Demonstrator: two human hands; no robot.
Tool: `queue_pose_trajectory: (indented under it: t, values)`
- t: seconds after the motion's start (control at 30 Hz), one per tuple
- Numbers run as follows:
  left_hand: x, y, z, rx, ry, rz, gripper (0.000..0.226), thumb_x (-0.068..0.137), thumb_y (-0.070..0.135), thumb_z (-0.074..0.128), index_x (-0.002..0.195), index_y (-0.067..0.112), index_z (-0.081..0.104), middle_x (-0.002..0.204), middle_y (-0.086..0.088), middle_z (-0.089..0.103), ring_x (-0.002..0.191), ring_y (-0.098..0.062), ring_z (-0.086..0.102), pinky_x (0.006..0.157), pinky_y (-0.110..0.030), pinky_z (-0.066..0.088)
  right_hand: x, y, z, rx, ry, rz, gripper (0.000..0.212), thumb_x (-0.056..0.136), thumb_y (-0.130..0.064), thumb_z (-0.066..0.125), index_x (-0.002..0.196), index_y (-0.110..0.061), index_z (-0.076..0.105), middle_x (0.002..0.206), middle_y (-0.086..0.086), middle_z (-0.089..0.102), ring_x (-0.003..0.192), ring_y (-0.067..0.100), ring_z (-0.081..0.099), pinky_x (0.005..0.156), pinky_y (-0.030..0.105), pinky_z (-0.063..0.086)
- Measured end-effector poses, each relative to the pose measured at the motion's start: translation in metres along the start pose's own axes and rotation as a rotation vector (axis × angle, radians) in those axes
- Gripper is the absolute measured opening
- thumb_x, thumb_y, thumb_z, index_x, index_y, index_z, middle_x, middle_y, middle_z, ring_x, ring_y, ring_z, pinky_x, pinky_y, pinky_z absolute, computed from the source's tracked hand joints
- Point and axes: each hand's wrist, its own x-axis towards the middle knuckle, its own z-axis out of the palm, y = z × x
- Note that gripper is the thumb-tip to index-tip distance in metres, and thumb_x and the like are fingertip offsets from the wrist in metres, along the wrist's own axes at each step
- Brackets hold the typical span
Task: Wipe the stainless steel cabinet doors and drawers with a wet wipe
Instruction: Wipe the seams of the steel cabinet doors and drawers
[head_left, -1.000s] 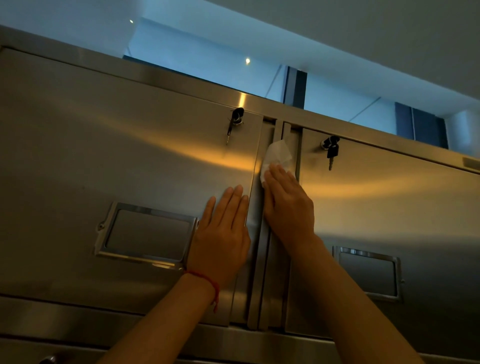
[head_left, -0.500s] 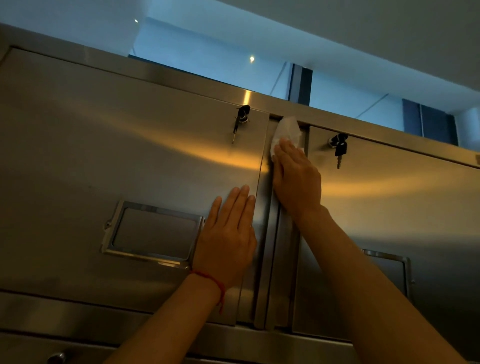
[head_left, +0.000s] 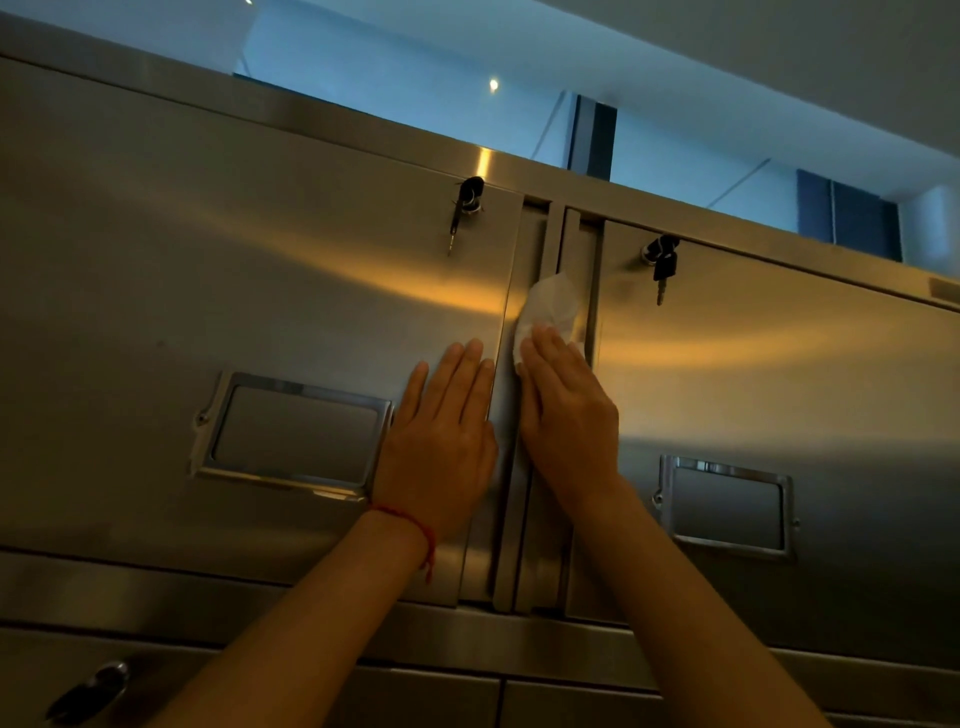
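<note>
Two stainless steel cabinet doors fill the view, the left door (head_left: 218, 291) and the right door (head_left: 779, 374), meeting at a vertical recessed strip (head_left: 535, 519). My right hand (head_left: 566, 421) lies flat on that strip with straight fingers and presses a crumpled white wet wipe (head_left: 550, 306) against the steel; most of the wipe sticks out above the fingertips. My left hand (head_left: 441, 441) rests flat on the right edge of the left door, fingers straight, holding nothing. A red string circles its wrist.
Keys hang from a lock near the top of each door, the left key (head_left: 465, 208) and the right key (head_left: 662, 265). Each door carries a chrome label frame (head_left: 293, 431) (head_left: 727, 506). Drawers with a dark knob (head_left: 91, 688) run below. A window band lies above the cabinet.
My right hand slid the wipe up the centre strip to the cabinet's top edge, then back down to about mid-height. My left hand stayed flat on the left door.
</note>
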Motion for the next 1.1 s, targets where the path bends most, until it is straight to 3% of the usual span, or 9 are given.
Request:
queue_pose_trajectory:
  t: [0.17, 0.43, 0.87, 1.1]
  values:
    - [0.0, -0.001, 0.001, 0.008, -0.008, 0.018, 0.049, 0.089, 0.021, 0.033, 0.127, -0.004, 0.052, 0.134, -0.023, 0.049, 0.124, -0.036, 0.047, 0.098, -0.055, 0.041, -0.025, -0.009, -0.006, 0.011, -0.033, -0.004, 0.036, 0.087, -0.015, 0.047, 0.108, 0.008, 0.065, 0.115, 0.027, 0.061, 0.108, 0.037, 0.06, 0.094, 0.048, 0.044]
    - [-0.001, -0.002, 0.004, 0.01, -0.012, 0.014, 0.05, 0.09, 0.022, 0.033, 0.13, -0.004, 0.049, 0.136, -0.023, 0.047, 0.127, -0.036, 0.044, 0.103, -0.054, 0.034, -0.059, -0.018, -0.014, 0.014, -0.071, -0.012, 0.032, 0.083, -0.01, 0.058, 0.108, 0.007, 0.065, 0.115, 0.026, 0.061, 0.109, 0.037, 0.059, 0.091, 0.05, 0.048]
    - [-0.004, -0.001, -0.001, -0.082, -0.111, -0.036, 0.053, 0.092, 0.022, 0.027, 0.137, -0.002, 0.041, 0.144, -0.022, 0.037, 0.135, -0.035, 0.033, 0.111, -0.049, 0.026, -0.111, -0.04, -0.029, 0.027, -0.096, -0.018, 0.03, 0.085, -0.01, 0.053, 0.106, 0.006, 0.067, 0.115, 0.024, 0.062, 0.111, 0.034, 0.058, 0.098, 0.046, 0.042]
    - [-0.004, -0.001, -0.001, -0.09, -0.141, -0.039, 0.053, 0.093, 0.021, 0.027, 0.139, -0.001, 0.035, 0.146, -0.022, 0.032, 0.137, -0.034, 0.027, 0.113, -0.048, 0.02, -0.132, -0.045, -0.036, 0.076, -0.147, -0.004, 0.032, 0.085, -0.016, 0.056, 0.109, 0.003, 0.067, 0.118, 0.021, 0.061, 0.114, 0.03, 0.056, 0.096, 0.044, 0.046]
